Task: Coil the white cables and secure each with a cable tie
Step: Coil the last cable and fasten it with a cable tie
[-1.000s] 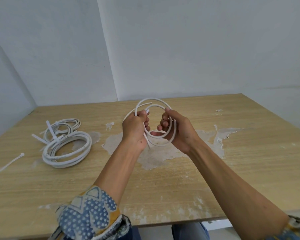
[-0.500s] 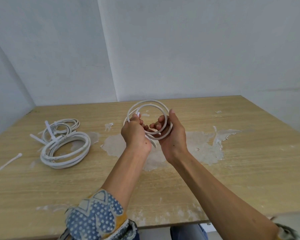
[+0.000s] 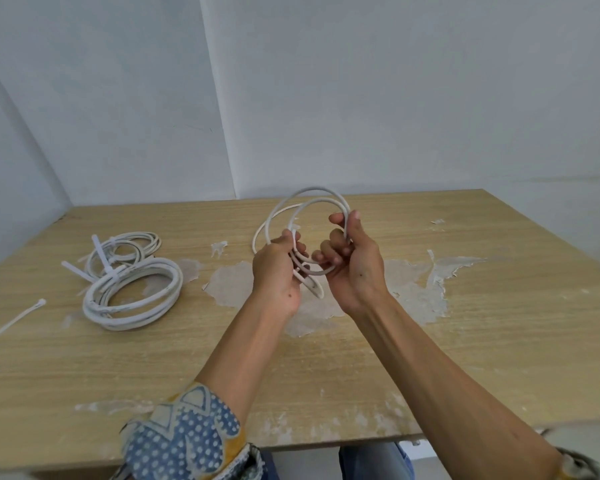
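I hold a white cable [image 3: 317,194] wound into a few loose loops above the middle of the wooden table [image 3: 499,323]. My left hand [image 3: 276,271] grips the loops at their lower left. My right hand [image 3: 352,265] pinches them on the right side, thumb up near the top of the loops. A cable end sticks out below, between my hands. On the left lie two coiled white cables: a thick one [image 3: 132,294] near me and a thinner one [image 3: 125,245] behind it, each with a white cable tie around it. A loose cable tie [image 3: 13,322] lies at the far left.
The table top has patches of peeled veneer [image 3: 416,282] under and to the right of my hands. White walls stand behind the table and meet in a corner at the back left. The front edge of the table runs just above my patterned sleeve [image 3: 184,441].
The loops have been turned and lifted a little, now standing taller and more open. My right hand has shifted up the right side of the coil. The coils on the table lie as before.
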